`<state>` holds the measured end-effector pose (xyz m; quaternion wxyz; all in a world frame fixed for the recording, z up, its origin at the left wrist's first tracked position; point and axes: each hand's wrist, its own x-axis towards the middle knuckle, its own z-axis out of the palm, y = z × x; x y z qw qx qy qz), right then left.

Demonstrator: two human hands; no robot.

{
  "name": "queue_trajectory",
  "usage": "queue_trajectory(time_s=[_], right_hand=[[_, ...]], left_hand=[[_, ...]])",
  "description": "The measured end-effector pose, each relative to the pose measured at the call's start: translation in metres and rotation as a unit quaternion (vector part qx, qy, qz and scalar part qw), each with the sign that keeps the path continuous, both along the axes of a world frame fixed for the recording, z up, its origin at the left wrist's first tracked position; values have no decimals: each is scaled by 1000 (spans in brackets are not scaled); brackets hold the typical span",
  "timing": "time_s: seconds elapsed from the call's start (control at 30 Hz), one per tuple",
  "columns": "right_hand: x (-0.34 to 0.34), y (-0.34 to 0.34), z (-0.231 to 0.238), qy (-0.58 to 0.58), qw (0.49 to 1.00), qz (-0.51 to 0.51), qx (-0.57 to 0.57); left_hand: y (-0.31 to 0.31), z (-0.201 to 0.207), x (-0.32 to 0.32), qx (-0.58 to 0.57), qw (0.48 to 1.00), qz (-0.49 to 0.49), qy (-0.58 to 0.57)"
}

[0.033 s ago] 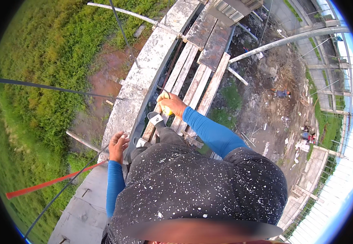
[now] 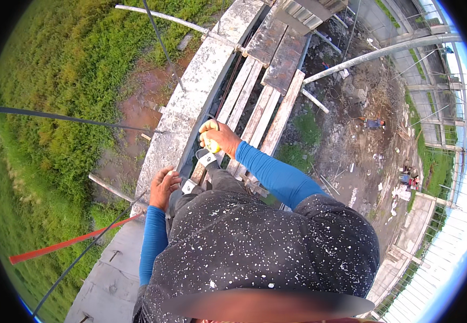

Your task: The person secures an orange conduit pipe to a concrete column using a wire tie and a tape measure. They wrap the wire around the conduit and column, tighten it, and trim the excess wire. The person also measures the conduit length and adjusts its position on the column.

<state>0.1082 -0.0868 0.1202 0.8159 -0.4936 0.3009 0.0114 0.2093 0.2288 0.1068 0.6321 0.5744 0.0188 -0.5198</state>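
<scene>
My right hand [image 2: 221, 137], in a blue sleeve, is closed around a small rounded yellow object [image 2: 212, 145] over the wooden planks. A dark curved strip shows above its fingers; what kind of object it is I cannot make out. My left hand [image 2: 163, 188] hovers beside the inner edge of the concrete beam [image 2: 163, 132]. Its fingers are loosely bent and apart, and nothing plain to see is in them. Below the hands, my feet in grey sandals with white straps [image 2: 207, 159] stand on the planks [image 2: 239, 97].
Thin dark rods [image 2: 72, 117] and a red strip [image 2: 77, 243] cross the left side. Wider boards [image 2: 284, 64] and grey blocks [image 2: 300, 19] lie ahead on the scaffold. A pole [image 2: 384, 54] juts right, high above rubble-strewn ground. One person [image 2: 373, 124] is far below.
My left hand has shifted slightly up and to the right. The right hand has moved a little left with the yellow object, closer to the beam.
</scene>
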Motion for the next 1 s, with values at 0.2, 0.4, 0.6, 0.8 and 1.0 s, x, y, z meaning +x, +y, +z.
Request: queue_trajectory(time_s=[0.2, 0.4, 0.6, 0.8, 1.0], right_hand=[[32, 41, 53, -90, 993, 12, -77], [-9, 31, 75, -35, 983, -175, -51], [-53, 47, 105, 57, 732, 260, -627], [-80, 69, 91, 189, 760, 223, -580], [-138, 34, 73, 277, 798, 261, -466]], left_hand=[[-121, 77, 13, -134, 974, -48, 175], [-134, 58, 2, -95, 988, -86, 80], [-146, 44, -24, -42, 988, -139, 49], [-149, 39, -38, 11, 946, -324, 27], [-147, 18, -30, 22, 888, -459, -8]])
